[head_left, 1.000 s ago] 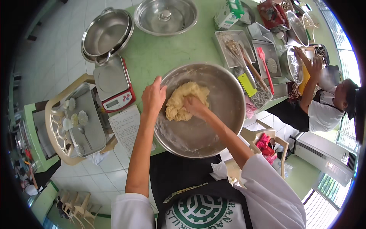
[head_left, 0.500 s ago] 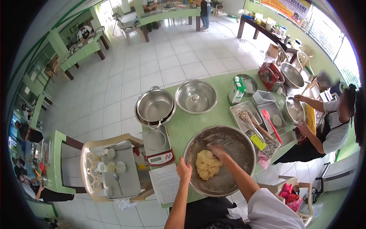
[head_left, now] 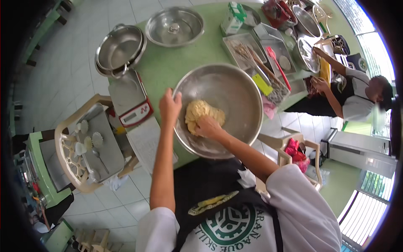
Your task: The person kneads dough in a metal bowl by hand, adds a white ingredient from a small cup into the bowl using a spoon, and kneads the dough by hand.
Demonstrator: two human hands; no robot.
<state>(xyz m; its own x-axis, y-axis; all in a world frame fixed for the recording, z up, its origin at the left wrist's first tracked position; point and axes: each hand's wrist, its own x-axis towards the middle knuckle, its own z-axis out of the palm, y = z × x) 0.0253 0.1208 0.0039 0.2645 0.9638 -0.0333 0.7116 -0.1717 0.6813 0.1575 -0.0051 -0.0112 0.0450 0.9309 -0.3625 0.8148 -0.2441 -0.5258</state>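
Note:
A wide stainless steel mixing bowl (head_left: 239, 84) stands at the front edge of the green-covered table. In its left part lies a lump of pale yellow dough (head_left: 196, 110), rough on top. My left hand (head_left: 170, 107) is closed on the bowl's left rim, thumb up. My right hand (head_left: 209, 127) reaches over the near rim and presses into the front of the dough, its fingers curled and partly buried in it. Smears of dough mark the bowl's inner wall.
Left of the bowl are a kitchen scale (head_left: 133, 101), a handwritten sheet (head_left: 147, 140) and stacked metal pots (head_left: 119, 48). A lidded pan (head_left: 174, 25) stands behind. To the right are trays of utensils (head_left: 247, 52) and a co-worker (head_left: 357, 90) holding another bowl.
My right hand has gone from the dough's right side onto its front, pressing in. The dough has changed shape. The view has tipped down, showing more of my apron; my left hand stays on the rim.

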